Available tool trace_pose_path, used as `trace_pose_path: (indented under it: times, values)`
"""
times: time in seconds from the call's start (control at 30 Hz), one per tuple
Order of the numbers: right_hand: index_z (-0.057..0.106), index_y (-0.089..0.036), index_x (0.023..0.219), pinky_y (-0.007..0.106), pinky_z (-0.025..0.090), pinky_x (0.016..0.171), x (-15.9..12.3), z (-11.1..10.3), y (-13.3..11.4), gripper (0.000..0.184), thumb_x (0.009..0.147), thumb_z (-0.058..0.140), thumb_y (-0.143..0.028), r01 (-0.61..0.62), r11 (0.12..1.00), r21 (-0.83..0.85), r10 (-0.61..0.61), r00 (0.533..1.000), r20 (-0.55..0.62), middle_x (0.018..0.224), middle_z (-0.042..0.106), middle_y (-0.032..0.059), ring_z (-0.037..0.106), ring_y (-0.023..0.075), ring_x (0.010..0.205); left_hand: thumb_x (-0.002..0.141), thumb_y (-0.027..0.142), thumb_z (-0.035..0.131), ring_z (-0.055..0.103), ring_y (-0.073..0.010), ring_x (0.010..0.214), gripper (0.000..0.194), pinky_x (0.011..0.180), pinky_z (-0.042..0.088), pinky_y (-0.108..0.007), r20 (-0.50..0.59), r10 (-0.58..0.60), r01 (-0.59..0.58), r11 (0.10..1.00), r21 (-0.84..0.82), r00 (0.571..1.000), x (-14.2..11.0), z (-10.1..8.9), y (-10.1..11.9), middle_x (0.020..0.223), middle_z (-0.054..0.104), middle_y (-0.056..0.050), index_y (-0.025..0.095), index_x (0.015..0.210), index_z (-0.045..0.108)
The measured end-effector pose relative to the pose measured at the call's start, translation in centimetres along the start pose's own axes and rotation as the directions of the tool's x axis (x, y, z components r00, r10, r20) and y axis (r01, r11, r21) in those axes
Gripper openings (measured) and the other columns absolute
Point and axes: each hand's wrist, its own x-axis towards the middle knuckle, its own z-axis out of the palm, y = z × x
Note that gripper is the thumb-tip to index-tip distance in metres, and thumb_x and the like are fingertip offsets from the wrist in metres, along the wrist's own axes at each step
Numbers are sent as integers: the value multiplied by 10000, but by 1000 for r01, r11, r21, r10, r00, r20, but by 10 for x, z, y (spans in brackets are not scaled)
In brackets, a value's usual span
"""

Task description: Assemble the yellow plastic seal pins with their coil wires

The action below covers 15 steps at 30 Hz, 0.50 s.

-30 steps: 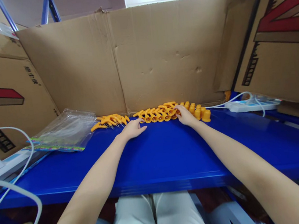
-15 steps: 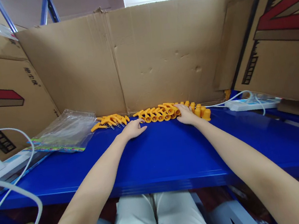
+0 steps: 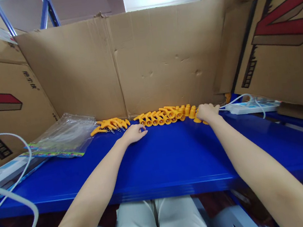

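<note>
My left hand [image 3: 134, 133] rests on the table by the left end of a row of yellow hollow pieces [image 3: 155, 122], whose round openings face me. Its fingers are loosely curled, with a gap between thumb and forefinger and nothing seen in them. At the right end, my right hand [image 3: 208, 112] is closed over yellow cup-shaped pieces, its fingertips hidden behind the knuckles. Several upright yellow cups [image 3: 187, 110] stand just left of it. To the left of my left hand lies a pile of yellow corkscrew handles [image 3: 110, 124] with metal spirals.
Clear plastic bags [image 3: 67, 134] lie at the left of the blue table [image 3: 164, 164]. Cardboard [image 3: 161, 59] walls in the back and both sides. White power strips [image 3: 253, 106] and cables sit at either side; one cable [image 3: 30, 205] loops in the left foreground.
My right hand has moved right, from the middle of the yellow pieces to the cups at the right end, and its fingers have curled. My left hand stays nearly in place.
</note>
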Motion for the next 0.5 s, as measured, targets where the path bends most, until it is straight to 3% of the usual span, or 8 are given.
trace_pose_path:
  times: [0.23, 0.37, 0.5]
  values:
    - [624, -109, 1173, 421, 390, 894, -3, -2, -4, 407, 794, 544, -235, 40, 999, 1, -40, 996, 77, 1124, 674, 199, 620, 302, 1081, 809, 360, 518, 575, -159, 656, 293, 655, 412, -269, 12, 4, -4, 1000, -4, 1000, -2, -2, 4, 721, 655, -34, 156, 912, 702]
    - [624, -115, 1184, 319, 444, 778, -3, -4, -4, 409, 794, 553, -216, 79, 994, 76, -87, 990, 114, 1173, 661, 192, 637, 278, 1062, 808, 361, 520, 577, -159, 657, 291, 663, 414, -269, 6, 2, -2, 1000, -9, 1000, -2, -2, 4, 721, 657, -34, 158, 902, 706]
    - [663, -140, 1086, 266, 449, 690, 0, -3, -8, 324, 780, 582, -209, 144, 981, 129, -157, 983, 93, 1079, 696, 159, 663, 246, 967, 812, 365, 514, 580, -158, 664, 306, 665, 416, -267, 12, 5, -5, 1000, 2, 1000, -1, -2, 2, 741, 667, -41, 152, 914, 709]
